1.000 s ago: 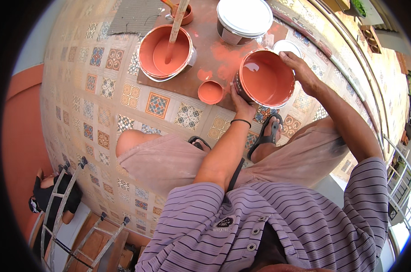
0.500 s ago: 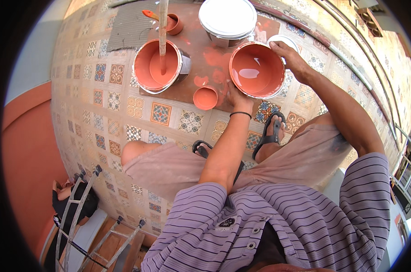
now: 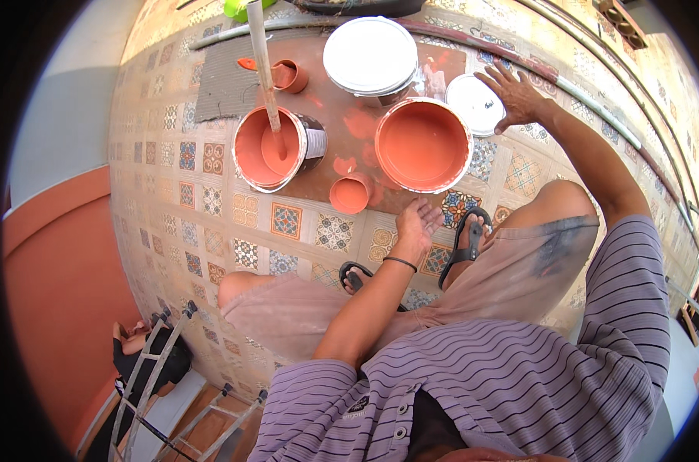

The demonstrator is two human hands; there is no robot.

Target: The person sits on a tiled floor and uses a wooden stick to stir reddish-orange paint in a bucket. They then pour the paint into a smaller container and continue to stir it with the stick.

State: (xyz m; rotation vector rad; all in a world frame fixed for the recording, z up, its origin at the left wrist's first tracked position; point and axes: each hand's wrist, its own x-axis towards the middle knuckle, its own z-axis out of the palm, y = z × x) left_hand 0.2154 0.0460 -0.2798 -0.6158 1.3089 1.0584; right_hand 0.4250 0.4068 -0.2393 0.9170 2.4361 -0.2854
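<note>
An open bucket of orange-red paint (image 3: 425, 146) stands on the brown board (image 3: 318, 58). Just below its near rim, my left hand (image 3: 419, 228) is empty, palm partly turned up and fingers apart. My right hand (image 3: 516, 96) is spread over the edge of a white round lid (image 3: 475, 105) at the bucket's right; whether its fingertips touch the lid I cannot tell. To the left stands a second paint bucket (image 3: 245, 146) with a wooden stick (image 3: 262, 65) leaning in it. Between the two buckets is a small paint cup (image 3: 351, 193).
A white-lidded bucket (image 3: 369, 54) stands behind. Beside it, a paintbrush with an orange handle (image 3: 247, 64) rests at a small cup (image 3: 289, 76). Long pipes (image 3: 511, 60) cross the patterned tile floor. Lower left, a person (image 3: 158, 358) is near a metal ladder (image 3: 150, 369).
Both hands have let go of the right paint bucket, which now stands level on the board. My left hand has drawn back toward me; my right has moved out over the white lid.
</note>
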